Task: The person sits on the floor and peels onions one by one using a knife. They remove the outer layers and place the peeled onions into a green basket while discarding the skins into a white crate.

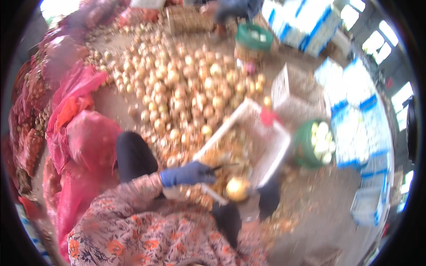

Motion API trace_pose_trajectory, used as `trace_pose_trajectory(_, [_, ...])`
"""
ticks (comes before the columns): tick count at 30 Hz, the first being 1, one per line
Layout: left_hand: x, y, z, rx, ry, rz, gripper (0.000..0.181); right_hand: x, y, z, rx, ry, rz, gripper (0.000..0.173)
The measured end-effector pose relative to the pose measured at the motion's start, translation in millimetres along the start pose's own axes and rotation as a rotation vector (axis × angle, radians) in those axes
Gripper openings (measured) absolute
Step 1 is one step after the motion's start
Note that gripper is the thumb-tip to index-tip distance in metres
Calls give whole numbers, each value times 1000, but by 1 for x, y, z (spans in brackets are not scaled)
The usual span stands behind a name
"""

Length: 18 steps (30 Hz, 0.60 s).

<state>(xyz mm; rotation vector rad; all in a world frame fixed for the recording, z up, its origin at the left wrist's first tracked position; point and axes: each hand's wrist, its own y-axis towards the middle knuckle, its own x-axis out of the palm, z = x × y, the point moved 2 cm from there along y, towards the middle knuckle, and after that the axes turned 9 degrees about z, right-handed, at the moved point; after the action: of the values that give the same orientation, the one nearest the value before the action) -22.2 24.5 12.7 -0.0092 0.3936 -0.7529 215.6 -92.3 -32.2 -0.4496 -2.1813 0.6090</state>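
My left hand [189,174], in a blue glove, grips a thin dark tool that looks like a knife [226,165]. The blade, blurred, points right over a white plastic crate [229,128] with onion skins [229,149] in and around it. A yellow onion [237,189] rests in my right hand [252,200], just below the crate's near end. Its fingers are partly hidden behind the onion and blurred. Between my hands lies a pale strip-like edge [214,194], too blurred to name. My dark-trousered knee [136,154] rises left of the blue glove.
A broad pile of onions [186,83] covers the floor ahead. Pink net sacks [93,139] line the left. At right stand a green basket [303,149] of peeled onions, a pale crate [293,89] and blue-and-white crates [352,136]. Another person [238,10] is beyond, near another green basket [249,41].
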Motion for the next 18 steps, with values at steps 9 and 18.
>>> trace_pose_trajectory(9, [42,11,-11,154,-168,268,28,27,8,19,94,-195,-221,66])
trace_pose_trajectory(18, [48,13,21,283,-27,415,23,64,-7,9,-480,-443,-15,49])
